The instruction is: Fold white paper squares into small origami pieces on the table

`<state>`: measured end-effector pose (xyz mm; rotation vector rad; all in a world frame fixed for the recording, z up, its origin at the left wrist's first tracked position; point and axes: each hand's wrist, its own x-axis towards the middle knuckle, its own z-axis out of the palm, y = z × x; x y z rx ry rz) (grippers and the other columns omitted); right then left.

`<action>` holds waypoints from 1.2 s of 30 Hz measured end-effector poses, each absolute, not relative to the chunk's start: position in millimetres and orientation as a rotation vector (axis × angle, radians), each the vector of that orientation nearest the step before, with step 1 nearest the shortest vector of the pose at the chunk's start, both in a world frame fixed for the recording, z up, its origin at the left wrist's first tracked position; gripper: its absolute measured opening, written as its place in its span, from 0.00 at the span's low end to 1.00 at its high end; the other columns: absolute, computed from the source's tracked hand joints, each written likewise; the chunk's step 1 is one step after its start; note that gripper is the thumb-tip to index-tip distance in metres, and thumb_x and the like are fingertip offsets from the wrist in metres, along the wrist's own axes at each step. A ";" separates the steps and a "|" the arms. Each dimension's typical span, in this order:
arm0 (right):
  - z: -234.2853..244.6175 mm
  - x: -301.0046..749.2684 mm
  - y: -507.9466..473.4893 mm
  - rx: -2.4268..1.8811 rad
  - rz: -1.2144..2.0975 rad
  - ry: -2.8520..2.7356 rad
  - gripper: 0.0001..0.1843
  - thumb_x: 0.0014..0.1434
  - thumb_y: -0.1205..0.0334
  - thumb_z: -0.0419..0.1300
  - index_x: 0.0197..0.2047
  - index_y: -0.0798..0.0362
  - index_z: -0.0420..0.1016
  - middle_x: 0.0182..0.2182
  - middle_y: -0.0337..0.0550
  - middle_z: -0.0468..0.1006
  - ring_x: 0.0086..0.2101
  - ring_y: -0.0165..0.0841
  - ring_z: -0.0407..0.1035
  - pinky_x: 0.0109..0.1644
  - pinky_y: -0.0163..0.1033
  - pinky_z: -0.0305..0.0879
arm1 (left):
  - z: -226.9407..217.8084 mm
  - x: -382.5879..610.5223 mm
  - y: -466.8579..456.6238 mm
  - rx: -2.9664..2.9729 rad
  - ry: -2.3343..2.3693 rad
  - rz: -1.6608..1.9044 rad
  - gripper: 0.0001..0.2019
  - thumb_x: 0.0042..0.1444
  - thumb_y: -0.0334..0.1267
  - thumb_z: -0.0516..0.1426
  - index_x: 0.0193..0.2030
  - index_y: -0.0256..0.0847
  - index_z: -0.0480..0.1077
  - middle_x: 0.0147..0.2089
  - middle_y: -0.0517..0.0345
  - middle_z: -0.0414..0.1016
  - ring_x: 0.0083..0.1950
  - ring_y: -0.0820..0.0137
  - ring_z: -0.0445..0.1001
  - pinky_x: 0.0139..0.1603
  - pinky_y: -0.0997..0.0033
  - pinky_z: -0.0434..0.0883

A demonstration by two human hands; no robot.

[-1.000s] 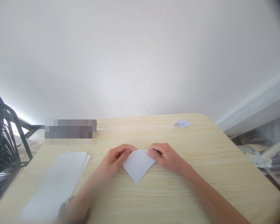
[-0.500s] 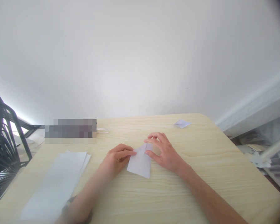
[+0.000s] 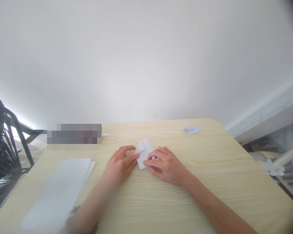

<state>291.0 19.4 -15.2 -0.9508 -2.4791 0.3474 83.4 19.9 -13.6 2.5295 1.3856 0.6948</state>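
A small piece of folded white paper lies between my hands in the middle of the table, with a flap turned over at its upper left. My left hand grips its left edge between thumb and fingers. On the other side, my right hand pinches the lower right part, and its fingers cover that edge. Some of the folds are hidden under the fingertips.
White paper sheets are stacked at the left of the wooden table. A folded paper piece rests at the back right. A white loop lies beside a blurred-out area. A black chair stands at the left; a white wall rises behind.
The paper has been turned, and its folded flap now shows at the upper left. My right hand has moved down and closed on the paper's lower right; my left hand keeps hold.
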 end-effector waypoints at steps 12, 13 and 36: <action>-24.0 292.7 25.7 -1.221 0.485 -2.188 0.08 0.59 0.62 0.52 0.32 0.52 0.72 0.30 0.39 0.72 0.34 0.30 0.64 0.41 0.38 0.58 | -10.9 92.9 11.8 2.892 1.229 0.622 0.11 0.56 0.34 0.51 0.44 0.39 0.70 0.47 0.51 0.73 0.51 0.61 0.69 0.46 0.60 0.69; -24.3 292.1 26.3 -1.248 0.495 -2.162 0.09 0.59 0.62 0.52 0.31 0.52 0.71 0.29 0.39 0.71 0.33 0.30 0.64 0.40 0.38 0.58 | -9.9 94.2 10.7 2.902 1.222 0.607 0.11 0.56 0.33 0.51 0.44 0.39 0.70 0.47 0.51 0.73 0.51 0.61 0.69 0.46 0.60 0.69; -29.6 284.3 28.4 -1.550 0.272 -2.132 0.12 0.57 0.58 0.53 0.25 0.53 0.64 0.26 0.39 0.68 0.31 0.33 0.61 0.37 0.38 0.54 | -8.9 94.6 6.6 2.898 1.201 0.467 0.19 0.54 0.28 0.50 0.53 0.43 0.63 0.51 0.52 0.71 0.54 0.61 0.66 0.48 0.60 0.69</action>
